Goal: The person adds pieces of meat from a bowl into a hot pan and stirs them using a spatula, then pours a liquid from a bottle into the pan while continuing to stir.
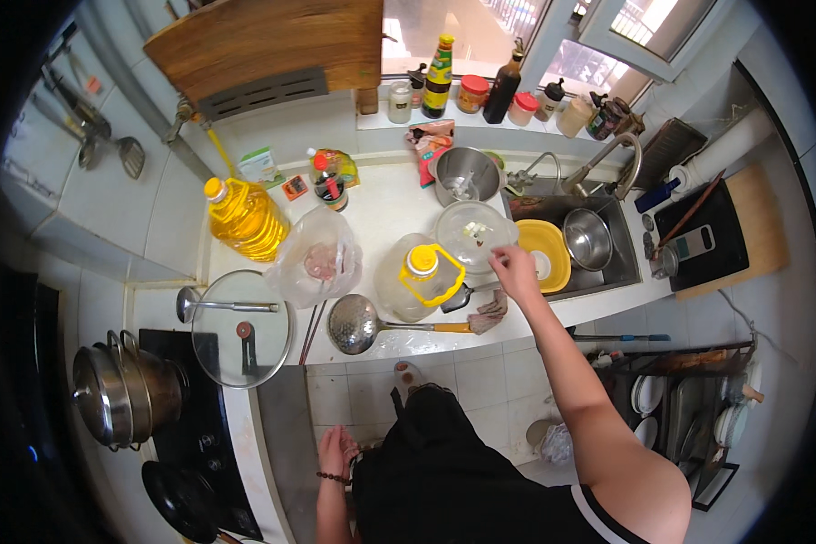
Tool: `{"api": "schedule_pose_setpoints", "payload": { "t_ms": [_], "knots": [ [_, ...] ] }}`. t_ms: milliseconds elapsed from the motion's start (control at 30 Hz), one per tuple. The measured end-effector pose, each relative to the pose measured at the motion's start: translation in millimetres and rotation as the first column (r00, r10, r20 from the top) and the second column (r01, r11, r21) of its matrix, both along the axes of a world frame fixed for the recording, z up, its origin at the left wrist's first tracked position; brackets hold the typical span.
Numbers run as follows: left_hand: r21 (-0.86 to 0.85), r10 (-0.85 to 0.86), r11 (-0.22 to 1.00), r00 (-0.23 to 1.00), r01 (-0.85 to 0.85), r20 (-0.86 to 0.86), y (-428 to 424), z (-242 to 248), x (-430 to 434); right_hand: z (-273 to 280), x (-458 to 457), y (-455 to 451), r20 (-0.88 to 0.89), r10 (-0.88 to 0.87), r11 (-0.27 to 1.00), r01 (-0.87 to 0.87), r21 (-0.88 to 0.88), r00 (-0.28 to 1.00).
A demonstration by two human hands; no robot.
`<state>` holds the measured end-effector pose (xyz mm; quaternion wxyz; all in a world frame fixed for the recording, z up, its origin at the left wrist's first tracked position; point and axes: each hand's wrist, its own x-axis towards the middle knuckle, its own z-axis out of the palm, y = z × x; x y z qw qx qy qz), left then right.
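My right hand [517, 270] reaches over the counter, fingertips bunched at the near right rim of a translucent plate [459, 253]. Whether the fingers hold anything is too small to tell. Small pale chopped pieces [476, 227] and a few dark bits lie on the plate. Left of the hand stands a large clear jug [394, 282] with a yellow cap and handle. Beneath the hand are a crumpled cloth [488, 314] and a dark spatula [457, 299]. Low beside my body hangs my left hand [338, 449], fingers loosely bent, with nothing seen in it.
A skimmer [353, 325], chopsticks [313, 333] and a glass lid [207, 340] lie along the near counter. Plastic-bagged meat [323, 262] sits beside an oil jug [248, 221]. A steel pot [469, 170] stands behind the plate. The sink holds a yellow basin [556, 238] and steel bowl [587, 238].
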<state>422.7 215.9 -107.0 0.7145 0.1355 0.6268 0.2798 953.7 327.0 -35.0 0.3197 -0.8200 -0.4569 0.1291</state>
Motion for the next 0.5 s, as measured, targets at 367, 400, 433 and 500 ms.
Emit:
{"api": "schedule_pose_setpoints", "payload": {
  "t_ms": [367,400,433,500],
  "knots": [
    [0.038,0.03,0.999,0.999,-0.029,-0.037,30,24,24,-41,26,51,0.173,0.128,0.992,-0.127,-0.016,0.977],
    [0.036,0.02,0.999,0.999,-0.019,-0.039,32,28,27,-41,23,55,0.165,0.153,0.988,-0.154,-0.009,0.974],
    [0.024,0.007,1.0,0.999,-0.006,-0.034,31,29,28,-36,20,55,0.146,0.138,0.99,-0.136,-0.023,0.98],
    [0.037,0.043,0.998,0.999,-0.042,-0.022,26,34,24,-34,13,58,0.128,0.145,0.989,-0.141,-0.035,0.981]
  ]
}}
